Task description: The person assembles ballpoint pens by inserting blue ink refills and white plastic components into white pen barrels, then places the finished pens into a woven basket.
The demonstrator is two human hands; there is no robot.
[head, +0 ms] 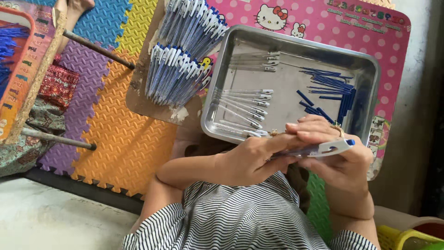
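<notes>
My left hand [247, 159] and my right hand [335, 155] meet just below the near rim of a metal tray [296, 41]. Between them they hold one pen [319, 149] with a clear barrel, a white clip and a blue tip pointing right. The left hand grips the barrel end and the right hand wraps the clip end; a ring shows on a right finger. Inside the tray, several clear pen barrels with white clips [245, 104] lie at the left and several thin blue refills [330, 90] lie at the right.
Two bundles of finished blue and white pens [178, 51] rest on a board left of the tray. A pink dotted board [314, 18] lies under the tray. Coloured foam mats [115, 125] cover the floor. A yellow basket [400, 236] sits at the bottom right.
</notes>
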